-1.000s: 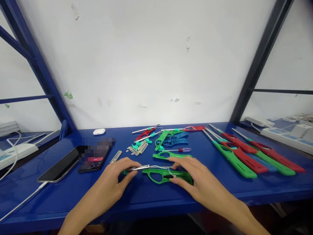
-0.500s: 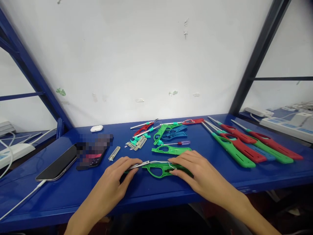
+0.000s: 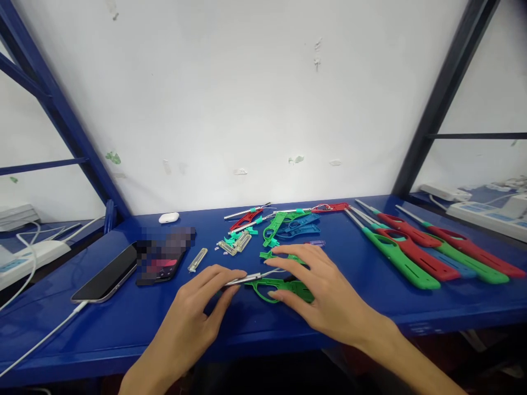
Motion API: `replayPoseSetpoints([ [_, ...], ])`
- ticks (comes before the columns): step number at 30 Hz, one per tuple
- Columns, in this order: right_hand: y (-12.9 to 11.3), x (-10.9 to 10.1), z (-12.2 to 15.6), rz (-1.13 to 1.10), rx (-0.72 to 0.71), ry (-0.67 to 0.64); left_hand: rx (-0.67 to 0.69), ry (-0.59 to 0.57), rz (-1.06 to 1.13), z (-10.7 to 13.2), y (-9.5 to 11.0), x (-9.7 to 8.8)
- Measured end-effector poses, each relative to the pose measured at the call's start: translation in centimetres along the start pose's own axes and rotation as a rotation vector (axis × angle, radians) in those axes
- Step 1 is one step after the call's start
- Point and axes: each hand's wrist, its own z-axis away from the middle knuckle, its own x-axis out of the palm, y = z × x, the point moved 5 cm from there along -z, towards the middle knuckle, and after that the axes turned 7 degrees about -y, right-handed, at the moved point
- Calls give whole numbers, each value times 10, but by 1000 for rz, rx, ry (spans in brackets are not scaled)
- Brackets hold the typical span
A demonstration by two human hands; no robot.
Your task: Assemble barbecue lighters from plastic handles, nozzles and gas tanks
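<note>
Between thumb and fingertips, my left hand (image 3: 201, 302) pinches a silver metal lighter tube (image 3: 246, 278). A thin white wire (image 3: 272, 271) runs from the tube's end towards the right. Just below lies a green lighter casing half (image 3: 260, 291) with an oval trigger opening, its right end partly covered by my right hand (image 3: 323, 285). That hand is open, thumb and fingers spread over the casing and the wire, gripping nothing. Behind it, a second green casing half (image 3: 267, 255) is mostly hidden by the fingers.
Taken-apart lighter pieces, among them clear fuel tanks (image 3: 241, 242), a red casing (image 3: 247, 218) and blue casings (image 3: 302, 226), lie behind. A purple-handled screwdriver (image 3: 317, 243) is partly covered. Whole lighters (image 3: 405, 260) lie right; phones (image 3: 109, 277) and a white earbud case (image 3: 168, 218) left.
My right hand has let go of the green casing and wire, lifting slightly left with its fingers spreading. The left hand still holds the tube. The view has shifted a little.
</note>
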Motion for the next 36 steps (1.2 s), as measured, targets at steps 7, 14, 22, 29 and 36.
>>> replayPoseSetpoints([
  [7, -5, 11, -4, -5, -33, -32, -27, -27, -10, -1, -7, 3],
  [14, 2, 17, -2, -47, 20, -118, -127, -111, -58, -2, -26, 7],
  [22, 0, 21, -1, -57, 7, -182, -143, -148, -66, -6, -26, 8],
  [29, -2, 19, -2, -92, 19, -204, -130, -113, -59, -6, -30, 6],
  [36, -1, 21, -1, -95, 53, -235, -123, -107, -36, -5, -30, 7],
])
